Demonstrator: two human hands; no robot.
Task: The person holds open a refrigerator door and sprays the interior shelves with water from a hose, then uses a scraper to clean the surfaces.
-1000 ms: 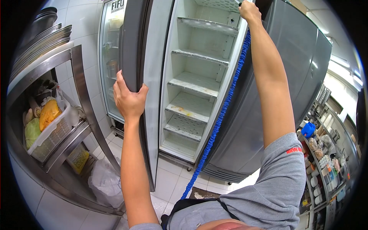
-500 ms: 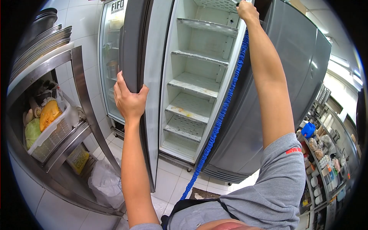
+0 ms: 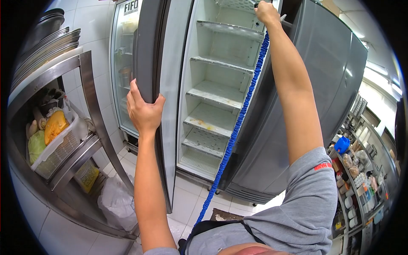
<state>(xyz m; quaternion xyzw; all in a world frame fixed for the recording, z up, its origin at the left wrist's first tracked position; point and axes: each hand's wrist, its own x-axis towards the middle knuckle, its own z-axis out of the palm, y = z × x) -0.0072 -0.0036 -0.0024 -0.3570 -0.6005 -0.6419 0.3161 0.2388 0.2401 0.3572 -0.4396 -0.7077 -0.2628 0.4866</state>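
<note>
Stretching upward from a grey sleeve [image 3: 312, 174], the right arm ends in a hand [image 3: 268, 13] whose fingers are curled around a black fitting [image 3: 256, 5], mostly hidden in the fist. A blue ribbed hose [image 3: 236, 128] slants from just below this fist down past the refrigerator to the person's black apron [image 3: 208, 227]. The left hand [image 3: 143, 109] clasps the edge of the ajar refrigerator door [image 3: 170, 85], its thumb and fingers on opposite sides.

Nearby on the left, a stainless-steel rack [image 3: 87, 80] carries stacked trays [image 3: 46, 57] and, lower down, a white plastic basket [image 3: 59, 159] containing cut pumpkin [image 3: 55, 127] and cabbage [image 3: 36, 146]. Farther in, the refrigerator's white interior [image 3: 231, 44] has several shelves, one with yellow-brown stains [image 3: 205, 125].

Behind the door stands a glass-door cooler [image 3: 121, 85] labelled "FIFO". Far right, metal shelving [image 3: 369, 208] is crowded with supplies, including a blue container [image 3: 341, 144].
</note>
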